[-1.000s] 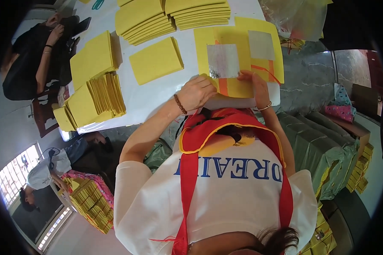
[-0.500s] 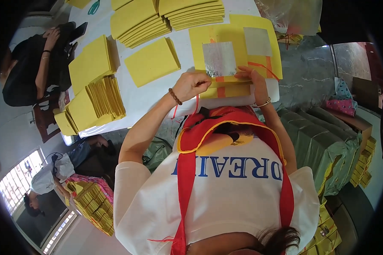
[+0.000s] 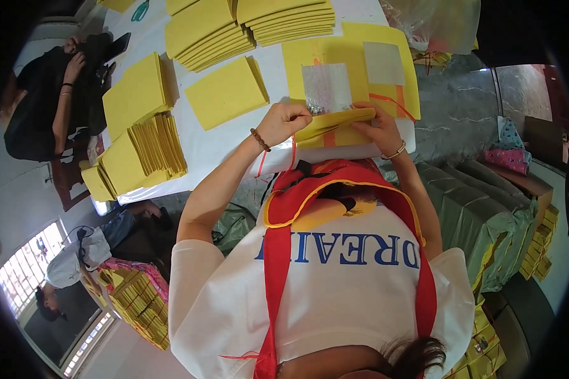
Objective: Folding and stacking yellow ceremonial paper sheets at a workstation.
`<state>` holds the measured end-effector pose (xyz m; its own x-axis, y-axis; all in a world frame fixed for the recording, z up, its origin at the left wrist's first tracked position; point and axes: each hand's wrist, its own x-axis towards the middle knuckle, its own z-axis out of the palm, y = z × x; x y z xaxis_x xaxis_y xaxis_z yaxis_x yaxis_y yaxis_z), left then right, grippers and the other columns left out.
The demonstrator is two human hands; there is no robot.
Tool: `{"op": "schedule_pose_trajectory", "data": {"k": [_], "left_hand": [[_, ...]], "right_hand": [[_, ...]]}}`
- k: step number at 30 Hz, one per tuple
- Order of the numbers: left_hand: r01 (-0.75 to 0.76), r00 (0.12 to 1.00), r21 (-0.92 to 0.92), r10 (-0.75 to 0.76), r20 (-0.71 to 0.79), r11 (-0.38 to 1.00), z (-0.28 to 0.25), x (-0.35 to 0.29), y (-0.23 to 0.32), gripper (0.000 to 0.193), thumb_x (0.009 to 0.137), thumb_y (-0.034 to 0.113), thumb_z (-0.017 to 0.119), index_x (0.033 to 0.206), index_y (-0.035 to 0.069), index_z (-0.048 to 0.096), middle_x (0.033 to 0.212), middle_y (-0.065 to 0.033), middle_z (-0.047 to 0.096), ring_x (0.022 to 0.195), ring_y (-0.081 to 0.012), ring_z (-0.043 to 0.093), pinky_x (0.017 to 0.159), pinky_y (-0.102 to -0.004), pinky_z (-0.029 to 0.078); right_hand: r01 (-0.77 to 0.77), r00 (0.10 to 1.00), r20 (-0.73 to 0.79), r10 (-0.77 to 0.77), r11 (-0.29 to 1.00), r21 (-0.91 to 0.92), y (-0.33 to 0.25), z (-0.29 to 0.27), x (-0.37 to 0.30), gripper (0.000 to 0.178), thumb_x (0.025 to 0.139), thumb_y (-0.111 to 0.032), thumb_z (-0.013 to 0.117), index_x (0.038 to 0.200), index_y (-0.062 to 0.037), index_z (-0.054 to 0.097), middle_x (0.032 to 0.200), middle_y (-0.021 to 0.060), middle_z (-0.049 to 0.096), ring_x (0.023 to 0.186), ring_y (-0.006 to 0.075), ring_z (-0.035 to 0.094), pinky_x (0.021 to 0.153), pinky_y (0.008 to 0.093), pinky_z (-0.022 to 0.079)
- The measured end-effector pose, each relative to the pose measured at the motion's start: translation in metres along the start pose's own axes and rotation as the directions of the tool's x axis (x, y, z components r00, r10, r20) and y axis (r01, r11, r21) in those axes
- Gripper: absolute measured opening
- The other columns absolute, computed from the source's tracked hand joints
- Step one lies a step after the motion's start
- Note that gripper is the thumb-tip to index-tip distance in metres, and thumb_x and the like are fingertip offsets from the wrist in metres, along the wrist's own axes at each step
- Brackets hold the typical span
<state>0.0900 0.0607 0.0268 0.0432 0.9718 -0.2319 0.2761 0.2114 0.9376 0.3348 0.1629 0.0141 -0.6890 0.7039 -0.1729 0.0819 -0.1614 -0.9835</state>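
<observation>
My left hand is closed in a pinch at the left corner of a raised yellow paper flap. Across from it, my right hand grips the flap's right end between thumb and fingers. The flap bends up along the near edge of a yellow paper sheet lying on the table. Just beyond the flap, a shiny greyish rectangle lies on the sheet. To its right, another pale grey rectangle rests on yellow paper, and an orange-red strip runs below it.
Stacks of folded yellow paper fill the far side of the white table, with a single folded piece nearer. More bundles stand left. Green-wrapped packages sit at right. Two other people are at left.
The near flap has lifted and now stands bent up between my hands. My right hand's fingers have closed round its end; my left hand has shifted slightly.
</observation>
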Motion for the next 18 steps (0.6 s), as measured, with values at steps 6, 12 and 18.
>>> {"op": "schedule_pose_trajectory", "data": {"k": [6, 12, 18], "left_hand": [[-0.002, 1.0, 0.041, 0.002, 0.005, 0.999, -0.0008, -0.0004, 0.0026, 0.017, 0.086, 0.016, 0.055, 0.085, 0.0, 0.062, 0.063, 0.0026, 0.051, 0.059, -0.0037, 0.043, 0.053, -0.0217, 0.038], [0.029, 1.0, 0.059, -0.029, 0.008, 0.998, -0.0021, -0.0026, 0.0084, 0.018, 0.083, 0.015, 0.054, 0.088, 0.0, 0.064, 0.059, -0.003, 0.053, 0.054, -0.008, 0.044, 0.049, -0.0254, 0.037], [0.018, 1.0, -0.069, -0.019, -0.013, 0.997, -0.0068, -0.0093, 0.0049, 0.017, 0.079, 0.008, 0.055, 0.093, 0.001, 0.063, 0.077, -0.0087, 0.062, 0.071, -0.0145, 0.057, 0.066, -0.0262, 0.046]], "right_hand": [[-0.042, 0.999, 0.013, 0.042, 0.999, 0.018, 0.0049, -0.0042, 0.0023, 0.036, 0.077, -0.001, 0.065, 0.113, -0.0012, 0.056, 0.102, 0.0049, 0.06, 0.096, 0.011, 0.055, 0.084, 0.0251, 0.045], [-0.051, 0.997, 0.056, 0.052, 0.998, -0.028, 0.0001, -0.0058, 0.0022, 0.036, 0.078, 0.002, 0.064, 0.113, -0.0027, 0.055, 0.107, 0.0043, 0.06, 0.1, 0.0118, 0.054, 0.088, 0.0251, 0.043], [-0.01, 0.996, 0.088, 0.011, 1.0, -0.002, 0.0064, -0.009, 0.0013, 0.032, 0.079, 0.0, 0.063, 0.11, -0.0015, 0.056, 0.1, 0.0043, 0.061, 0.095, 0.0106, 0.055, 0.085, 0.0251, 0.045]]}}
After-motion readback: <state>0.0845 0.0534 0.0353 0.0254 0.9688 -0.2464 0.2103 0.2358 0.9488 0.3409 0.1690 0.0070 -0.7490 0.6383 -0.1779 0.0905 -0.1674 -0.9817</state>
